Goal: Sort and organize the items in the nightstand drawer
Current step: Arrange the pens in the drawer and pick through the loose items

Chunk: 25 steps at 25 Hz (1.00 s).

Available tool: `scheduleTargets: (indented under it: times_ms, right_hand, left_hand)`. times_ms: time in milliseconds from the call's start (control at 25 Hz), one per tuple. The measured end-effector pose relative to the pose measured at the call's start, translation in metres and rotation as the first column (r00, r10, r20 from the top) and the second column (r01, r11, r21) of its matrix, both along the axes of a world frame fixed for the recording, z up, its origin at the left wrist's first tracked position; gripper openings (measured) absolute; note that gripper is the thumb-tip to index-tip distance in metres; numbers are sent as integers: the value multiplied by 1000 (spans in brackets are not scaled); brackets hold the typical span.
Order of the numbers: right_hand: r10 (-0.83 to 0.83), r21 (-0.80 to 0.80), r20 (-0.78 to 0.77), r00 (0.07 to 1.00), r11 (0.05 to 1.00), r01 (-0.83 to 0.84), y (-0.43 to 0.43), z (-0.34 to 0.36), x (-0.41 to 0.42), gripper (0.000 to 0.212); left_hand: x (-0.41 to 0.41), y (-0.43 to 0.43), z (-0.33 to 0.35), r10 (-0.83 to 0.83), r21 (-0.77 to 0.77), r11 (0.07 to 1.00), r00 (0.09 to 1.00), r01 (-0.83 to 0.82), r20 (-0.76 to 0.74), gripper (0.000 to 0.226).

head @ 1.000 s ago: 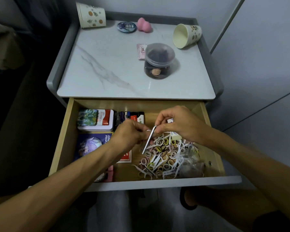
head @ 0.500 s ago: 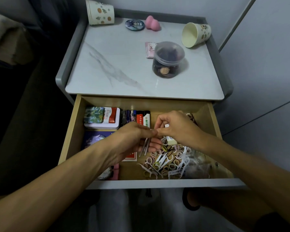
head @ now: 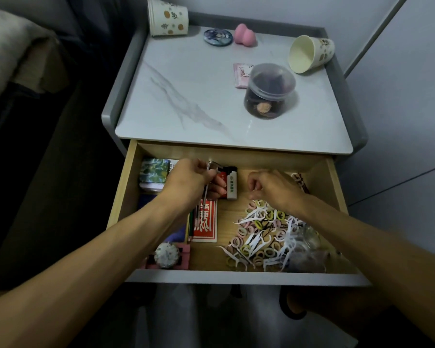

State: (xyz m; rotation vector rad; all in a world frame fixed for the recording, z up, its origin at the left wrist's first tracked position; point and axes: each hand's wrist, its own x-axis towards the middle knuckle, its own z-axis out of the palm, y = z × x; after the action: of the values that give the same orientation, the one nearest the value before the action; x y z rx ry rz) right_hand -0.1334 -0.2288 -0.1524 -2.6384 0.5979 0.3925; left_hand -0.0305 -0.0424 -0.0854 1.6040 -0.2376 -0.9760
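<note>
Both my hands are down in the open pale wooden nightstand drawer (head: 126, 197).

My left hand (head: 189, 183) is curled tight around slim metal tweezers (head: 206, 187), holding them upright over the back row, just above the red and white lighters (head: 228, 183) and beside the green-patterned tin box (head: 154, 172). My right hand (head: 274, 188) sits loosely fisted at the back right; I cannot tell whether it holds anything. Just below it lies the heap of white floss picks and pastel hair rings (head: 259, 237), with a red card pack (head: 206, 223) to its left.
</note>
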Motion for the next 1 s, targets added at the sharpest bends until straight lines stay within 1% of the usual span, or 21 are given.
scheduleTargets:
  times_ms: [200,320,360,400,480,520,560,600,640,680,720,880,920,1000]
  right_hand:
    - [93,18,-109,990,996,-92,5,6,-14,15]
    - [135,7,-175,975,991,-136,6,10,-24,15]
    - [154,3,-176,972,988,-156,6,12,-27,14]
    - [164,1,-153,974,986,-166,6,15,-28,13]
    - [135,22,-16,991,991,-135,5,24,-26,13]
    - [71,75,79,994,994,-77,6,31,-23,13]
    - [-25,178,164,986,984,-5,7,38,-20,14]
    - [-132,326,214,968,944,56,10,46,-16,13]
    - [-222,479,223,949,873,92,15,53,-13,13]
    - [-283,592,215,935,799,105,19,59,-12,13]
    - [-325,661,209,923,742,112,23,62,-11,14]
    - [-471,806,176,864,574,149,27,66,-10,23]
    - [-482,824,156,862,544,155,27,66,-11,26]
    - [-472,830,131,872,533,163,31,66,-10,30]
  left_hand:
    - [0,0,5,-26,-7,1000,1000,26,14,14]
    - [-5,-3,7,-30,-39,999,999,30,-10,13]
    - [-7,-4,7,-32,-44,999,999,32,-21,12]
    - [-8,-5,7,-33,-45,998,999,32,-25,12]
    - [-9,-6,4,-45,-40,998,999,45,-8,12]
    - [-10,-5,3,-58,-33,998,998,58,10,12]
    - [-10,-5,1,-71,-26,997,997,71,23,12]
    - [-10,-5,0,-81,-24,996,996,82,26,12]
    - [-10,-5,-1,-88,-28,996,996,88,18,12]
    - [-10,-5,-1,-89,-35,995,996,89,4,12]
    - [-9,-5,0,-82,-45,996,997,82,-10,13]
    - [-8,-6,-2,-35,-86,996,999,32,-38,14]
    - [-8,-6,-3,-24,-103,995,999,19,-46,13]
    - [-9,-6,-3,8,-130,991,998,-17,-68,14]
